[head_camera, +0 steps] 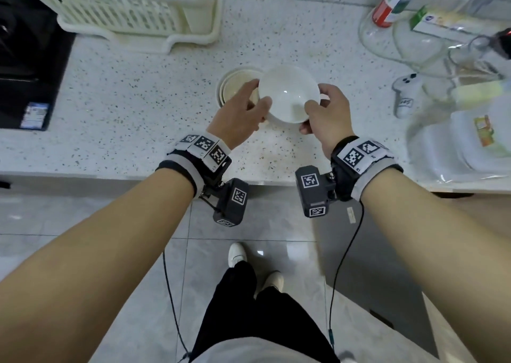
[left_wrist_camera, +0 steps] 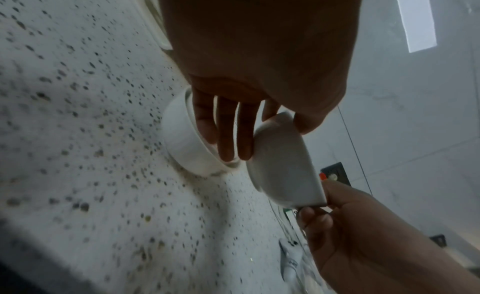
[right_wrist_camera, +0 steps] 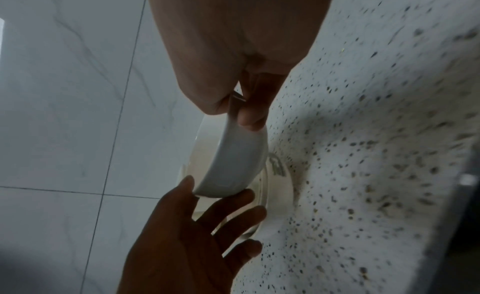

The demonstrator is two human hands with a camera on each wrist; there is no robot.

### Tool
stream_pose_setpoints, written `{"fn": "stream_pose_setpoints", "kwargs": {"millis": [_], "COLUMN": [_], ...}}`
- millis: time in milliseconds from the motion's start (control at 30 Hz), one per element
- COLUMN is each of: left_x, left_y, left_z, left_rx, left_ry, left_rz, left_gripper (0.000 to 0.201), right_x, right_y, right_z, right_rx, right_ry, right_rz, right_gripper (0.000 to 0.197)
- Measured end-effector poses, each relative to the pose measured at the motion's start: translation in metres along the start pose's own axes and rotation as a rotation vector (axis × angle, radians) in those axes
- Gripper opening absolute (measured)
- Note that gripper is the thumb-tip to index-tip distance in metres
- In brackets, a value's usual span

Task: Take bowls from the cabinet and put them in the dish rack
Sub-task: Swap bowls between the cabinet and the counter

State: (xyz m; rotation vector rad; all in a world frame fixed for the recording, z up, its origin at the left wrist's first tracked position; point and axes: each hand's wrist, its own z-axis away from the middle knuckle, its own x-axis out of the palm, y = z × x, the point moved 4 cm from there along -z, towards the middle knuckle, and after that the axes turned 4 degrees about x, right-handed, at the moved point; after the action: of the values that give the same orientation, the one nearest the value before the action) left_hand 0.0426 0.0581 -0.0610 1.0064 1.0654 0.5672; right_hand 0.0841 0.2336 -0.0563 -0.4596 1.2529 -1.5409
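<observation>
A white bowl (head_camera: 287, 94) hangs just above the speckled counter (head_camera: 132, 100), held from both sides. My left hand (head_camera: 258, 97) pinches its left rim, thumb inside and straight fingers (left_wrist_camera: 228, 138) lying along the outer wall (left_wrist_camera: 283, 159). My right hand (head_camera: 315, 105) pinches the right rim between thumb and fingers (right_wrist_camera: 249, 116); the bowl (right_wrist_camera: 239, 159) tilts in that view. Behind my left hand, a stack of cream bowls (head_camera: 235, 86) sits on the counter. The cream dish rack (head_camera: 132, 11) stands at the back left.
A black stove (head_camera: 27, 58) fills the left end of the counter. Glass jars and a bottle (head_camera: 395, 3) crowd the back right, with a white controller (head_camera: 405, 91) and wrapped plates (head_camera: 470, 141) nearer. The counter's front edge runs under my wrists.
</observation>
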Motion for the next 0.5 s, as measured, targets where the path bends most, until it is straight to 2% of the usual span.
{"fn": "stream_pose_setpoints", "kwargs": {"millis": [167, 267, 367, 433, 500], "left_x": [0.052, 0.087, 0.12, 0.139, 0.154], "left_y": [0.029, 0.037, 0.043, 0.042, 0.037], "left_z": [0.031, 0.05, 0.072, 0.087, 0.098], "left_rx": [-0.008, -0.069, -0.161, -0.234, -0.291], "left_ry": [-0.06, -0.11, -0.171, -0.197, -0.209], "left_rz": [0.125, 0.153, 0.22, 0.255, 0.249], "left_gripper": [0.04, 0.039, 0.025, 0.019, 0.021], "right_x": [-0.06, -0.093, -0.119, -0.131, -0.139], "right_y": [0.029, 0.056, 0.081, 0.093, 0.105], "right_z": [0.035, 0.058, 0.081, 0.097, 0.111], "right_rx": [0.008, 0.028, 0.09, 0.174, 0.24], "right_ry": [0.044, 0.024, -0.034, -0.089, -0.153], "right_rz": [-0.083, -0.151, -0.15, -0.11, -0.063], "right_gripper": [0.038, 0.036, 0.031, 0.039, 0.055]}}
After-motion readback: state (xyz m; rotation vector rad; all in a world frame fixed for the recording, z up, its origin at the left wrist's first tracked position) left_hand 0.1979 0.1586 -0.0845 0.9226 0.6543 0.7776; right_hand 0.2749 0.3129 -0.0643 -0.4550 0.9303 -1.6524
